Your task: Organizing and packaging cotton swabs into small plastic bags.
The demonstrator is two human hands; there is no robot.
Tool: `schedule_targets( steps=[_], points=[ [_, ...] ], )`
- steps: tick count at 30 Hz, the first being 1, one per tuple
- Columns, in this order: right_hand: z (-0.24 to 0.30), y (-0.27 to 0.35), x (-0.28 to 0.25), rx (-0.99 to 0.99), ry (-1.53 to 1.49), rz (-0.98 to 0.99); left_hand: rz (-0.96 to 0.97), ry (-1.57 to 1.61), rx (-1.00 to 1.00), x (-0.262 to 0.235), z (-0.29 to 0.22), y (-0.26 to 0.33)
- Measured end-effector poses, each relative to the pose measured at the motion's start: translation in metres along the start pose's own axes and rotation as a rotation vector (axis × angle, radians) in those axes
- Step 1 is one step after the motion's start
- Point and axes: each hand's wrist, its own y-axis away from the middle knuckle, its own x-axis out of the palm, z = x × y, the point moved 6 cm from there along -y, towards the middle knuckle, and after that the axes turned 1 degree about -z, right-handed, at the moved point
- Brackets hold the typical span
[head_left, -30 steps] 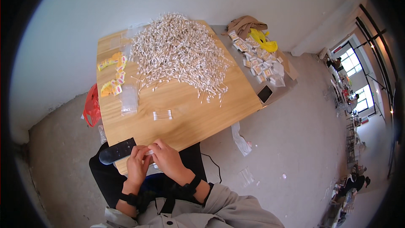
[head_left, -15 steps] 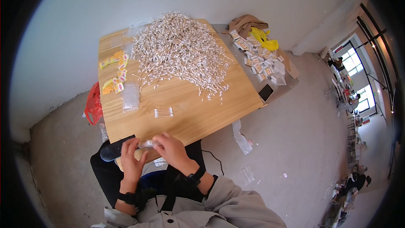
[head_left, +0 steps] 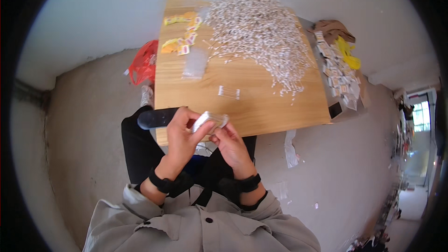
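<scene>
head view: at lower centre of the frame, the left hand (head_left: 179, 137) and the right hand (head_left: 231, 144) pinch a small clear plastic packet (head_left: 210, 120) between them, over the near edge of the light wooden table (head_left: 261, 105). a heap of white cotton swabs (head_left: 261, 32) fills the upper centre; a black cylinder (head_left: 156, 117) lies left of the hands.
</scene>
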Motion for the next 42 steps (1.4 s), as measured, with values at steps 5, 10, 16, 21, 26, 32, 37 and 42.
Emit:
schedule_targets(
  steps=[5, 10, 16, 21, 26, 32, 37, 42],
  points=[
    [-0.013, -0.002, 0.000, 0.056, -0.066, 0.029, 0.007, -0.087, 0.127, -0.005, -0.012, -0.002],
    [-0.009, 0.000, 0.006, 0.038, -0.078, 0.050, 0.038, -0.124, 0.145, -0.004, -0.015, 0.000],
    [-0.016, 0.001, -0.003, 0.023, 0.215, -0.029, -0.008, -0.239, -0.017, -0.013, 0.015, 0.001],
    [-0.028, 0.011, -0.004, 0.173, 0.313, -0.035, 0.112, -0.341, -0.188, -0.011, 0.050, 0.007],
    [-0.034, 0.019, -0.040, 0.317, 0.370, -0.085, 0.273, -0.194, -0.360, 0.005, 0.092, 0.030],
    [0.122, 0.000, -0.131, -0.250, 0.312, -0.400, 0.326, -0.068, -0.405, -0.002, 0.092, 0.029],
    [0.274, 0.021, -0.210, -0.877, 0.226, -0.552, 0.364, 0.023, -0.358, 0.013, 0.077, 0.021],
    [0.157, -0.040, -0.136, -0.369, 0.485, -0.548, 0.363, -0.098, -0.347, -0.004, 0.087, 0.020]
  ],
)
